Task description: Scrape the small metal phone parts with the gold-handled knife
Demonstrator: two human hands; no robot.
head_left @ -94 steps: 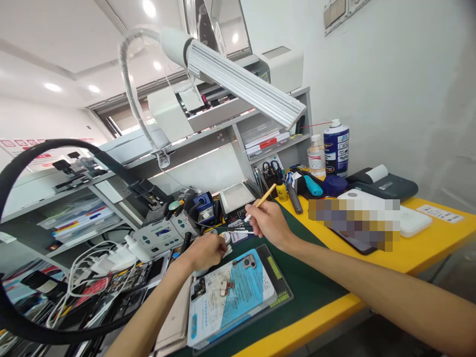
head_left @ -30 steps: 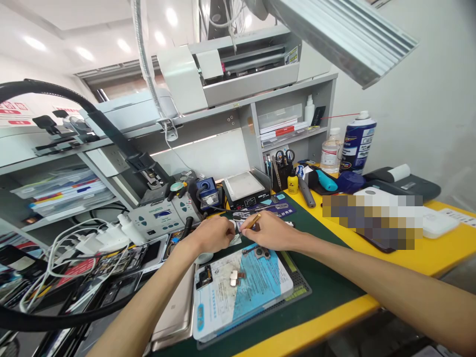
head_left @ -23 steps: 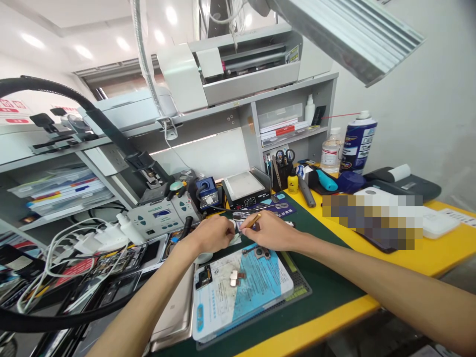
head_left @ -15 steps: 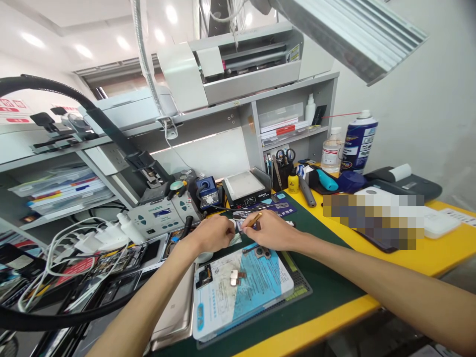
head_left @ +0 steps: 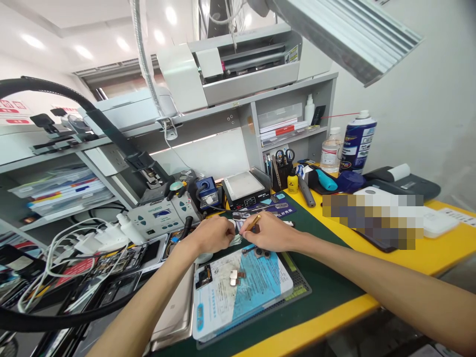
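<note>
My right hand (head_left: pixel 269 233) is closed on a thin wooden-handled tool (head_left: pixel 254 222), whose tip points down to the left at a small white item. My left hand (head_left: pixel 211 234) is curled on that item (head_left: pixel 234 240), pinning it to the green mat (head_left: pixel 320 282); what it is I cannot make out. Both hands meet just beyond a light-blue printed pad (head_left: pixel 241 290), which carries small metal parts (head_left: pixel 233 277) and a small black part (head_left: pixel 202 280).
A grey control unit (head_left: pixel 159 218), a blue holder (head_left: pixel 206 194) and a hot plate (head_left: pixel 245 188) stand behind the hands. Spray can (head_left: pixel 356 141), bottle (head_left: pixel 329 153), scissors holder (head_left: pixel 281 168) at right. Cables and phones (head_left: pixel 92 263) lie at left. A lamp head (head_left: pixel 349 34) hangs overhead.
My right hand came down from a raised pose to meet my left hand on the mat. Over the last second both hands barely shift; the tool tilts slightly.
</note>
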